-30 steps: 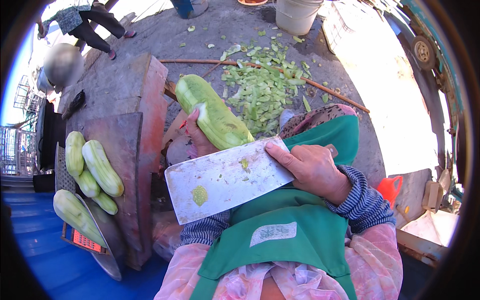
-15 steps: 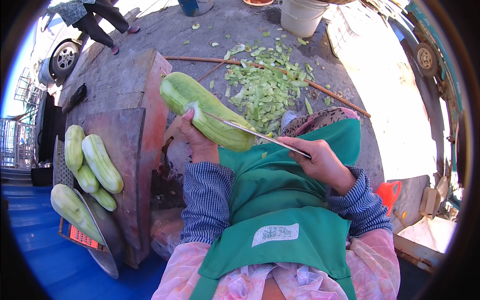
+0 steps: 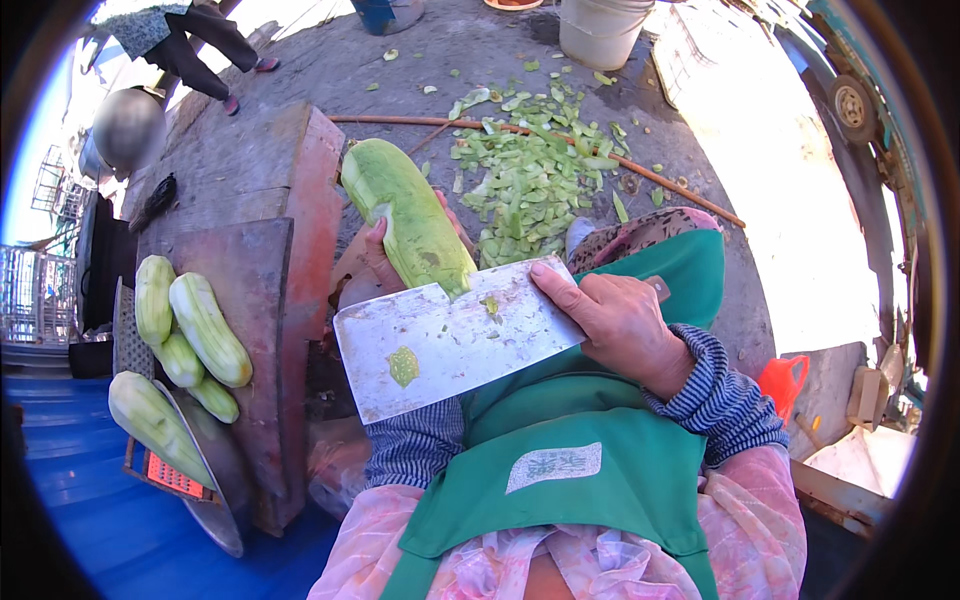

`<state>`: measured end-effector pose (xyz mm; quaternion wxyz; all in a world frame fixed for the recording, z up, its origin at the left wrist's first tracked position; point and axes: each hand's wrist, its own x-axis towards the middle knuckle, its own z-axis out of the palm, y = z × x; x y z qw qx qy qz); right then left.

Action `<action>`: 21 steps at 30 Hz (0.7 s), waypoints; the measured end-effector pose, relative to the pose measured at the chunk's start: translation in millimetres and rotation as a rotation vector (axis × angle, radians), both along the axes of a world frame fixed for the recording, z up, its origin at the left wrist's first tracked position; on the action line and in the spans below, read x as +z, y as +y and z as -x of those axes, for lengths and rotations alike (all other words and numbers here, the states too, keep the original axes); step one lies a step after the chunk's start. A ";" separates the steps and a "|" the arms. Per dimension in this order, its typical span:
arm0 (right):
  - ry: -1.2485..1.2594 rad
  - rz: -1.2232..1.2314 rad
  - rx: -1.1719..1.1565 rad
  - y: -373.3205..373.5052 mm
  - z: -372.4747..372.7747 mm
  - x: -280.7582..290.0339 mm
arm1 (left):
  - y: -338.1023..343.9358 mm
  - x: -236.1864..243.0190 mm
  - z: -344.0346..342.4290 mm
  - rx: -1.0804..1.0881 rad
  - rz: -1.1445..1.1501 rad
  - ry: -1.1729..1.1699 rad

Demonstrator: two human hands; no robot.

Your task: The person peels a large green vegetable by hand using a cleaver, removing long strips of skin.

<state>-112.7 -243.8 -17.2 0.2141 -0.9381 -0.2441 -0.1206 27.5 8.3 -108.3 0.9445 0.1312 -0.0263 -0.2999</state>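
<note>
A long green gourd [image 3: 405, 215], with a paler strip along it, slants away from me in my left hand [image 3: 382, 250], whose thumb and fingers wrap around it. My right hand [image 3: 625, 330] grips a broad metal cleaver [image 3: 450, 350], its face turned up and speckled with green bits. The blade crosses the gourd's lower end and hides part of my left hand and wrist. Several pale, peeled gourds [image 3: 208, 330] lie to my left, on and around a metal tray [image 3: 217, 505] beside a wooden board [image 3: 262, 290]. A green apron [image 3: 540, 440] covers my lap.
Peelings [image 3: 510, 190] litter the ground beside a long stick [image 3: 690, 195]. At the top stand a white bucket [image 3: 600, 30] and a blue container [image 3: 385, 12]. A person [image 3: 190, 55] is at upper left. A red plastic bag [image 3: 775, 385] is at right; blue sheeting [image 3: 60, 470] lies lower left.
Half a second ago the cleaver was edge-on against the gourd; its broad face now shows again. The gourd and my left hand have shifted slightly right, with the gourd slanting more steeply.
</note>
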 end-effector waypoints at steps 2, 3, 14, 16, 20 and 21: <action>-0.010 -0.009 0.033 5.4 -4.4 1.2 | 9.5 -11.1 -7.6 -0.008 -0.084 -0.075; -0.010 -0.011 0.044 6.5 -5.4 1.1 | 9.9 -9.5 -8.6 -0.018 -0.122 -0.109; 0.145 -0.051 0.051 1.8 2.8 9.2 | 5.8 -11.8 -8.9 -0.029 0.005 -0.132; 0.117 0.004 0.133 15.6 -0.6 17.1 | 12.0 -22.7 -11.5 -0.059 -0.015 -0.171; 0.113 -0.015 0.135 21.8 -4.4 12.6 | 3.3 -29.3 -12.0 -0.026 0.046 -0.161; 0.094 -0.020 0.092 21.4 -5.8 5.9 | 0.2 -29.7 -8.9 -0.023 0.075 -0.135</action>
